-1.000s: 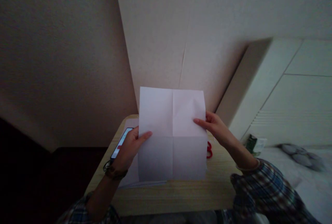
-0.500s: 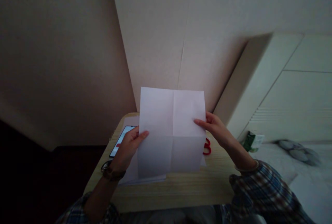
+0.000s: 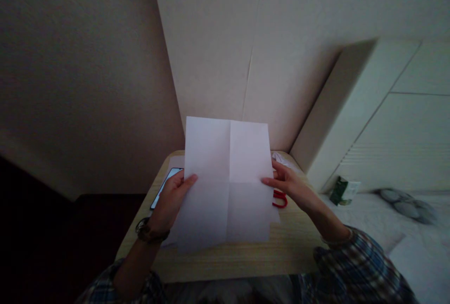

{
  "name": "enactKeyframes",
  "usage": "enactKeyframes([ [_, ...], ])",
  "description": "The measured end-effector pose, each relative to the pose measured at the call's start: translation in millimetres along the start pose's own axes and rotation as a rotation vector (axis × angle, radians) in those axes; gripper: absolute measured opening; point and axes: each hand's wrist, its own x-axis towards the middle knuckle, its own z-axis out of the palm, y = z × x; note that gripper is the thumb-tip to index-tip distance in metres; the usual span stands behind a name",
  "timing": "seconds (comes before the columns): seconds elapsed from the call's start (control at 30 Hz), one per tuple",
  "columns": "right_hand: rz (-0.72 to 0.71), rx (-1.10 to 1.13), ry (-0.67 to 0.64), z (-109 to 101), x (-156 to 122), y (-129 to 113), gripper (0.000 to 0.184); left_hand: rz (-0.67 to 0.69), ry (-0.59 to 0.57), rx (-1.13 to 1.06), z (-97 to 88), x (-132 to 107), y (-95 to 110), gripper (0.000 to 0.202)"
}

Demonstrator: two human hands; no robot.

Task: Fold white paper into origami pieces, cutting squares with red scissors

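I hold a white sheet of paper (image 3: pixel 227 177) upright over a small wooden table (image 3: pixel 239 259). It bears one vertical and one horizontal crease crossing at its middle. My left hand (image 3: pixel 172 198) pinches its left edge, thumb on the front. My right hand (image 3: pixel 286 183) pinches the right edge at about the same height. Both wrists carry plaid sleeves; a watch sits on the left wrist.
A phone (image 3: pixel 165 189) with a lit screen lies on the table behind my left hand. Red scissor handles (image 3: pixel 280 199) show past the sheet's right edge, and more white paper lies beneath. A bed with a white headboard (image 3: pixel 386 121) stands right; a green packet (image 3: pixel 340 190) lies there.
The sheet has shifted slightly left and tilted a little, and my right hand has slid lower along its right edge. The view has drifted slightly.
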Motion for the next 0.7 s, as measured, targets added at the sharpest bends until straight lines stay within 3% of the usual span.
enactKeyframes([
  [0.37, 0.024, 0.073, 0.060, 14, 2, 13, 0.033, -0.005, 0.019, 0.012, -12.5, -2, -5, 0.043],
  [0.7, -0.015, 0.144, 0.057, 40, 14, 37, 0.032, -0.049, 0.126, -0.015, -29.4, -4, 3, 0.027],
])
